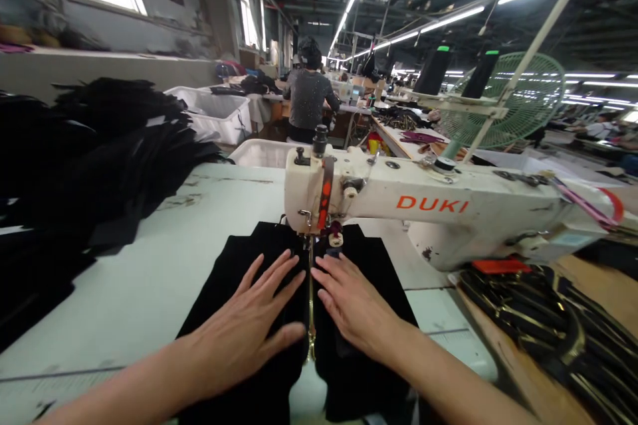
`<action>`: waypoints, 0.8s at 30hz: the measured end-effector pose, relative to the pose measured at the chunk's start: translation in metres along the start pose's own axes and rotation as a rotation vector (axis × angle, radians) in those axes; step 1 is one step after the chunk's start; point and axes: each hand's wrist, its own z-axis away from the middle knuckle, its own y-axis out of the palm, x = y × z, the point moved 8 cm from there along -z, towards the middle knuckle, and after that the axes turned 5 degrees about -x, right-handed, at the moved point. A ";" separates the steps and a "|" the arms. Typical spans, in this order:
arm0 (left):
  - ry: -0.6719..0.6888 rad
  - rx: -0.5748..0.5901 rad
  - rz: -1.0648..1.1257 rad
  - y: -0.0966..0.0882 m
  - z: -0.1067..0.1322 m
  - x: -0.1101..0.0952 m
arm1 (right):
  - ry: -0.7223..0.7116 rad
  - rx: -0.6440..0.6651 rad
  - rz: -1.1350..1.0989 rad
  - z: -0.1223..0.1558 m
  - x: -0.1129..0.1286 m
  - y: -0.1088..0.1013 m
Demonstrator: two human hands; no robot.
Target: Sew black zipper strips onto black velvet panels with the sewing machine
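Observation:
Black fabric pieces (359, 378) lie flat on the sewing table, with a gold-toothed zipper (312, 299) running up between them to the needle area. My left hand (264, 305) rests palm down on the left piece, its fingers spread beside the zipper. On the right piece lies my right hand (349, 299), fingers stretched out flat and close to the zipper's other edge. Just beyond my fingertips stands the head of the white sewing machine (379, 192). The fabric's far end passes under its presser foot, which is partly hidden.
At the left is a large heap of black cut pieces (100, 159). Black zippers with gold teeth (538, 319) are piled at the right. Thread cones (431, 72) and a green fan (523, 99) stand behind the machine. A person (312, 96) sits ahead beside a white bin (214, 113).

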 end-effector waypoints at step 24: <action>-0.402 -0.200 0.426 -0.047 0.035 0.010 | -0.187 -0.002 0.134 0.014 0.034 -0.019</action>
